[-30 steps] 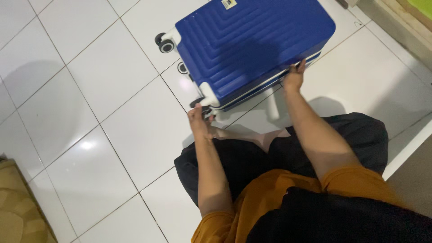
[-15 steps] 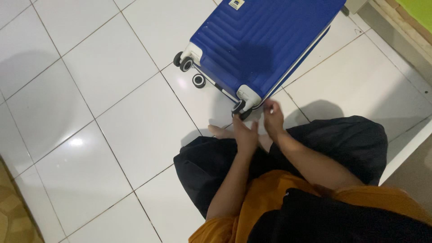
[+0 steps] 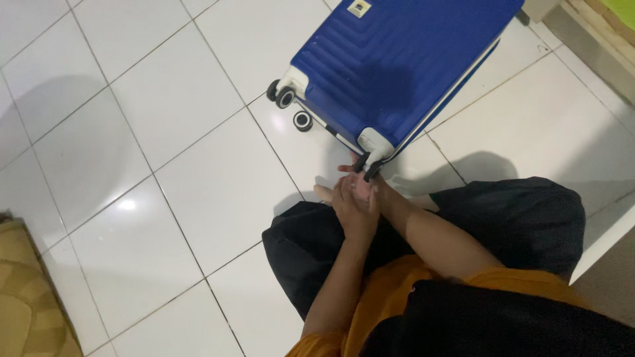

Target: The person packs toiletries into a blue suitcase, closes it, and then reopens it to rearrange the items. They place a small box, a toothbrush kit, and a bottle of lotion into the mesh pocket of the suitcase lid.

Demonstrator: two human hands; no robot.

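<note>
Nearest, an orange shirt (image 3: 390,291) and dark trousers (image 3: 311,244) are seen from above, and both forearms are stretched forward over them. The left hand (image 3: 355,203) is held open and flat, fingers together, laid against the right hand (image 3: 374,188). The right hand is largely covered by it, so whether it is closed on anything cannot be told; only reddish fingertips (image 3: 346,169) are made out past the left hand, at or just beside the nearest wheel (image 3: 368,169). A bare foot (image 3: 323,193) is seen just left of the hands on the white tiled floor (image 3: 165,165).

Beyond the hands lies the blue suitcase (image 3: 397,59) — a ribbed hard shell, set down on its broad side, its wheeled end turned toward the person. Two more wheels (image 3: 284,96) are seen at the far-left corner of that end, one of them apart on the tile beneath the shell. A brown mat (image 3: 26,297) lies well apart at the lower left, and a pale ledge (image 3: 589,39) runs along the upper right.

The step in hand is judged to be work at the nearest wheel and its white corner housing (image 3: 374,141). Nothing is clearly gripped — any further handling there would call for a firm pinch on the small wheel itself, with the case steadied so that it is not rolled or slid away.
</note>
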